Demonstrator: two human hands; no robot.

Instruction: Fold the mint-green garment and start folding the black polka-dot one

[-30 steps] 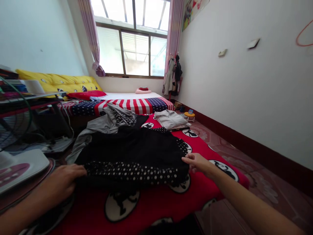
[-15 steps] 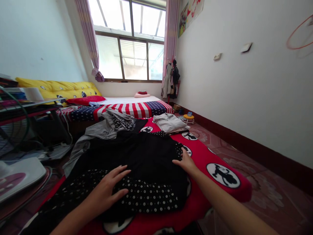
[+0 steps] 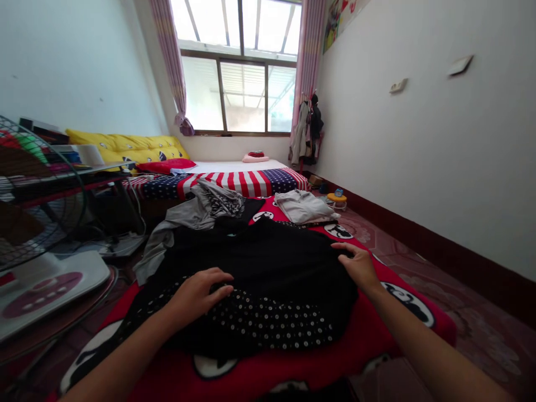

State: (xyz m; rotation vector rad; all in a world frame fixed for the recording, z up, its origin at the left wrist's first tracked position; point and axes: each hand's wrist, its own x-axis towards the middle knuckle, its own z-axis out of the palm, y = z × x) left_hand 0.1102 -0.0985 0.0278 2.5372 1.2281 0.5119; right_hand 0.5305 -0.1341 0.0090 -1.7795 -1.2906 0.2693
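Observation:
A black garment (image 3: 268, 265) with a band of white-dotted fabric lies spread in front of me. Over its near left part is my left hand (image 3: 201, 296), with a gap between thumb and fingers and nothing visibly held. My right hand (image 3: 360, 268) is at the garment's far right edge, its thumb and forefinger closed about the black cloth. Beneath is a red blanket (image 3: 412, 329) with black-and-white round figures.
Grey clothing (image 3: 188, 215) lies beyond the garment at left, a folded light-grey garment (image 3: 305, 206) at right. A fan base (image 3: 54, 290) stands left. Further back are a bed with a striped cover (image 3: 234, 182) and a yellow stool (image 3: 337, 197).
The view has swung left. My left hand's fingers have drawn closer together. At the right edge, the dotted patch beside my right hand is now covered by plain black cloth.

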